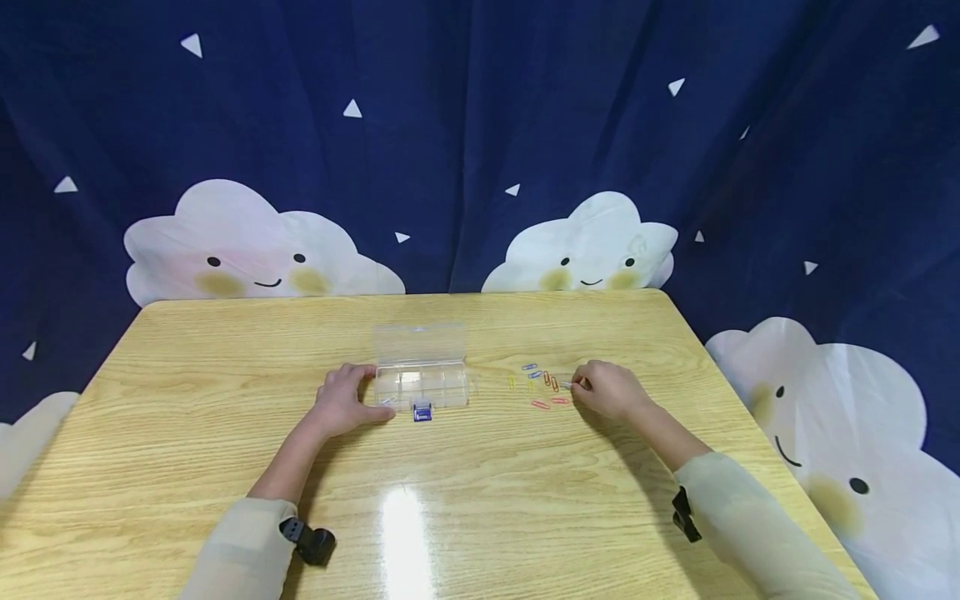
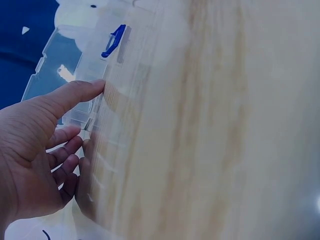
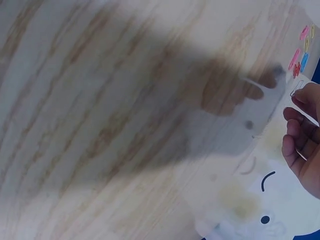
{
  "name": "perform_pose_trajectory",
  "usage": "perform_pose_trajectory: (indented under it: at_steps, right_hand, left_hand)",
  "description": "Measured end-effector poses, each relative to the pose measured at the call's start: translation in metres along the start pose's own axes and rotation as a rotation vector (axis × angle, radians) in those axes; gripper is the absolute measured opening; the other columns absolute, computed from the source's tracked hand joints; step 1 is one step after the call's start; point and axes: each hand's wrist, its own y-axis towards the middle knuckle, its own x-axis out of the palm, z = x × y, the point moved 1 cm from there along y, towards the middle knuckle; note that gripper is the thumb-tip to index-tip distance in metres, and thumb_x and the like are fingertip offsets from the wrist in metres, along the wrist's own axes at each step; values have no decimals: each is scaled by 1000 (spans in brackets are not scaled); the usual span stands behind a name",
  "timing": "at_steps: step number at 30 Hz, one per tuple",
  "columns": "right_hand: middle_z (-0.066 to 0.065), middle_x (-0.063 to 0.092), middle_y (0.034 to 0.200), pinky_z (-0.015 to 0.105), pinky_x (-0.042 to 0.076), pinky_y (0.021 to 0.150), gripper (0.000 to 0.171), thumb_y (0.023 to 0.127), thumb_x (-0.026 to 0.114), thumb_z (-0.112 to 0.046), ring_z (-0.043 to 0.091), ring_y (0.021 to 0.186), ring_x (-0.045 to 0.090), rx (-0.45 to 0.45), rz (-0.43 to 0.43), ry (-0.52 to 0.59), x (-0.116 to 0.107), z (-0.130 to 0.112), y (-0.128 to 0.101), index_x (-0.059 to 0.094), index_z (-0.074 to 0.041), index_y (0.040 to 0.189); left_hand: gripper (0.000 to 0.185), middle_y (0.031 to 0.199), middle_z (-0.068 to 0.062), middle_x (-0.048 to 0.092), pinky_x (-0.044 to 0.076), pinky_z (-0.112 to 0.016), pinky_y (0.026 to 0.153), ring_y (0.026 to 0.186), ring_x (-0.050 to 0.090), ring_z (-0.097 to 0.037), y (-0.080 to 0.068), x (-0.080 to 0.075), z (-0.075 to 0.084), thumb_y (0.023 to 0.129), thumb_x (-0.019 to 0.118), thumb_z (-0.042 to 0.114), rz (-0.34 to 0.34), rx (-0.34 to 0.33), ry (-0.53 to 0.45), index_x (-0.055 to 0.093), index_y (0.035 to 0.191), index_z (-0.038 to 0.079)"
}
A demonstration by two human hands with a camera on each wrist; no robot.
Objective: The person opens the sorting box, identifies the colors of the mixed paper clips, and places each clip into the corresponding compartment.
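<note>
Paperclips [image 1: 542,385] lie just left of our right hand [image 1: 609,389], which pinches one; left hand [image 1: 343,402], fingers relaxed, steadies the box [image 1: 420,377].

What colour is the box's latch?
Blue; the latch on the clear box shows best in the head view.

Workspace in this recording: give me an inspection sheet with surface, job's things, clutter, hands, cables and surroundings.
Surface: wooden table, glossy, with a light glare near the front edge.
Job's things: clear compartment box, lid open, blue latch at its front; coloured paper clips scattered to its right.
Clutter: nothing seen.
Hands: left hand rests against the box's left end; right hand pinches a paper clip beside the scatter.
Cables: nothing seen.
Surroundings: dark blue curtain with smiling clouds and white triangles.
</note>
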Motion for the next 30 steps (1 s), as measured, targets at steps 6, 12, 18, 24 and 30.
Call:
perform_pose_trajectory:
  at_steps: [6,12,18,24,30]
  right_hand:
    - [0,61,79,28,42,56,19,90,58,-21,10,62,50,13,-6,-1,-4,-2,1,70,-8,98]
    - [-1,58,74,25,38,52,19,90,58,-21,9,58,46,-4,-5,-3,-7,-7,3,70,-8,99]
    - [-3,57,73,25,37,52,18,90,59,-21,8,59,46,-32,12,-16,-9,-13,6,70,-9,98]
    - [-4,57,70,24,38,52,16,88,60,-21,7,58,46,-86,43,-25,-10,-20,10,71,-10,94]
    - [-5,56,69,24,37,51,15,88,60,-20,6,57,45,-123,59,-34,-12,-29,12,71,-11,93]
  left_hand:
    - [80,136,-22,41,27,-57,98,124,32,-41,1,0,0,73,77,42,-1,-2,-4,44,133,1]
    - [81,136,-22,41,27,-57,98,124,32,-41,1,0,-1,72,78,41,0,-3,-7,44,134,1]
    - [80,134,-21,43,27,-57,97,123,32,-40,-1,0,0,72,78,39,-2,-9,-21,44,134,2]
    - [81,133,-21,43,28,-56,97,123,33,-40,0,0,0,72,78,40,3,-9,-14,44,134,1]
    - [80,132,-21,44,28,-57,97,122,33,-40,0,-1,1,72,78,41,6,-7,-13,45,133,1]
